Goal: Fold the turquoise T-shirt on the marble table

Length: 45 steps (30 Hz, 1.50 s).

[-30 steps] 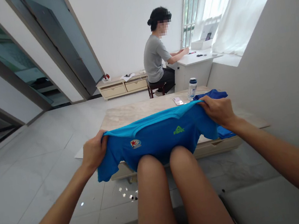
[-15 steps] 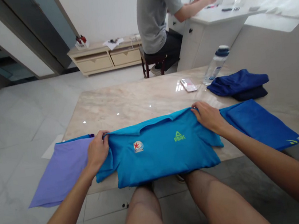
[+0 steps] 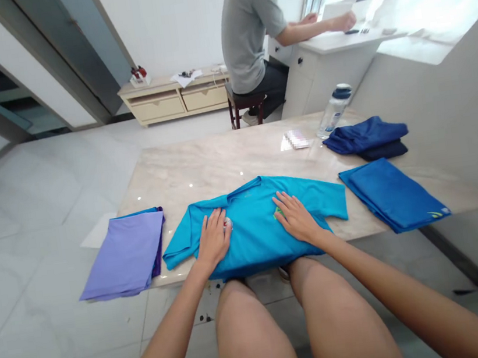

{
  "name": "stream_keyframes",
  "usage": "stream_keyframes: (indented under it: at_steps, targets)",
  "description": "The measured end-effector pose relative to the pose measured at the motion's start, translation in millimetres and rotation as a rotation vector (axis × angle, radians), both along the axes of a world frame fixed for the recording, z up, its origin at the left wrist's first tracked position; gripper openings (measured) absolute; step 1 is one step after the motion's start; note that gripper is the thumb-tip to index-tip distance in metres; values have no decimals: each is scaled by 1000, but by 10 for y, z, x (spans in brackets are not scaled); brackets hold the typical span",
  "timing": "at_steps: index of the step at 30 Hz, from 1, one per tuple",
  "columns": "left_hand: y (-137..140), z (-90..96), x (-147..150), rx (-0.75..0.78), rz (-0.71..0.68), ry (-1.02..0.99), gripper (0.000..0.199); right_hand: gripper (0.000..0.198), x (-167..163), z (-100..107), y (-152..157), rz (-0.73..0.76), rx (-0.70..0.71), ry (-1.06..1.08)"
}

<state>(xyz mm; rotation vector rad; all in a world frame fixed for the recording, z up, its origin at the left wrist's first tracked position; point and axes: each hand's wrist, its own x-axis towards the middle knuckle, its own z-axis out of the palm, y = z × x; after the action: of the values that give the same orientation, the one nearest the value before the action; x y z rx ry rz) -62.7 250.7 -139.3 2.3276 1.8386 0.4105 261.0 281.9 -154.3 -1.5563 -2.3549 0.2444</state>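
Observation:
A turquoise T-shirt (image 3: 254, 230) lies spread on the marble-topped table (image 3: 176, 167), its collar away from me and its lower part hanging over the near edge. My left hand (image 3: 214, 234) rests flat on the chest, partly covering a round badge. Across from it, my right hand (image 3: 294, 216) lies with fingers stretched over the green logo. Neither hand grips the cloth. Left of the shirt is a folded stack of lilac and darker garments (image 3: 121, 256). To the right sits a folded blue garment (image 3: 393, 194).
Behind the folded blue garment are crumpled navy clothes (image 3: 368, 135), a clear water bottle (image 3: 333, 112) and a phone (image 3: 298, 139). A person in a grey shirt (image 3: 248, 31) sits on a stool by a white counter (image 3: 335, 43). A low cabinet (image 3: 176, 102) stands against the wall.
Both hands have let go of the shirt's shoulder edges and moved inward and down onto its chest. The shirt now lies flatter, sleeves spread out. The person's arm at the counter has lowered.

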Motion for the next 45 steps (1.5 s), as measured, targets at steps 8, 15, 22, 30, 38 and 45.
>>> stream_keyframes:
  at_steps: [8, 15, 22, 30, 38, 45]
  targets:
    - [445, 112, -23, 6, 86, 114, 65, 66, -74, 19, 253, -115, -4, -83]
    - [1235, 34, -89, -11, 136, 107, 71, 66, -100, -67, 921, -141, 37, -102]
    - [2307, 89, -321, -27, 154, 22, 73, 69, -33, 57, 1948, -57, 15, -121]
    - [1660, 291, -331, 201, 395, -15, 69, 63, -172, 268, 1340, 25, 115, -108]
    - [-134, -21, -238, 35, 199, 81, 70, 71, 196, -121, -262, -151, 56, -56]
    - [-367, 181, -257, 66, 169, 200, 61, 68, 274, -21, -801, -119, 16, -55]
